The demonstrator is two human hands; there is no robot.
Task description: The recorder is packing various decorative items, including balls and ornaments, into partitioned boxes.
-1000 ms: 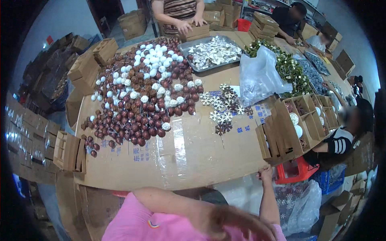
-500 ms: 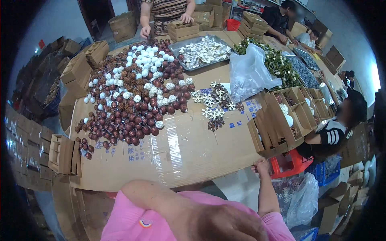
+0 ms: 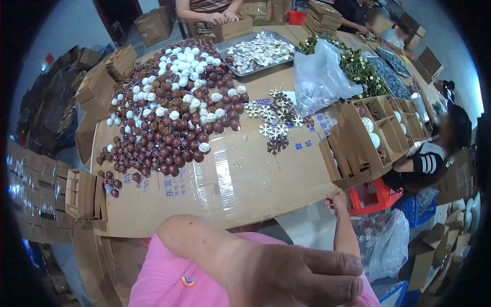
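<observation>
Up close, the left hand (image 3: pixel 302 279) fills the lower edge, held near the camera above a pink shirt (image 3: pixel 163 279), fingers (image 3: pixel 332 266) stretched out together and gripping nothing. The right hand (image 3: pixel 337 197) reaches out on a straight arm and touches the near edge of the cardboard-covered table (image 3: pixel 240 179); whether its fingers curl around that edge cannot be told. Blue printed marks sit on the cardboard near the table's middle. Just beyond the right hand stands an open brown box (image 3: pixel 358 143) with dividers, a few white balls in its cells. Flat brown cartons (image 3: pixel 84 194) are stacked at the table's left edge. A heap of dark red and white balls (image 3: pixel 174 117) covers the far left, snowflake ornaments (image 3: pixel 276 115) lie beside a clear plastic bag (image 3: pixel 319 77), and a metal tray (image 3: pixel 255 51) sits beyond.
</observation>
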